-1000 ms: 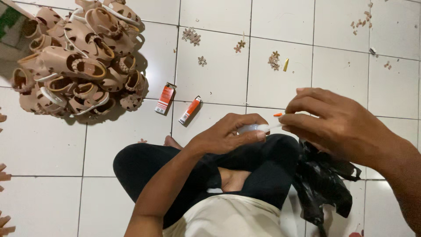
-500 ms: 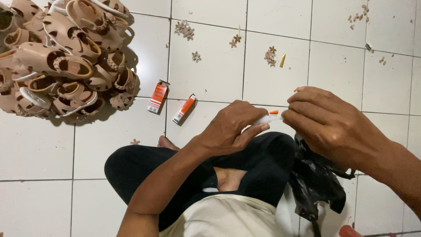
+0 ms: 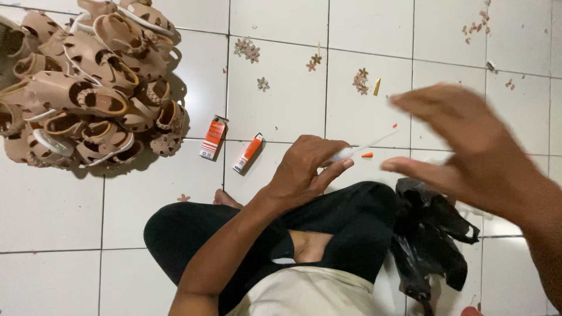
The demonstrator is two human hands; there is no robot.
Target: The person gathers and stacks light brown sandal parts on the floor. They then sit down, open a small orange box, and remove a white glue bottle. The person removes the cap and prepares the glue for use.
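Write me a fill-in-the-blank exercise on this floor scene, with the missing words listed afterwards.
1. The left hand holds a small white ____ with a long thin nozzle.
2. The right hand is open and holds ____.
3. The heap of tan sandals lies on the white ____ floor.
4. A black plastic ____ rests against the person's knee.

Missing words: tube; nothing; tiled; bag
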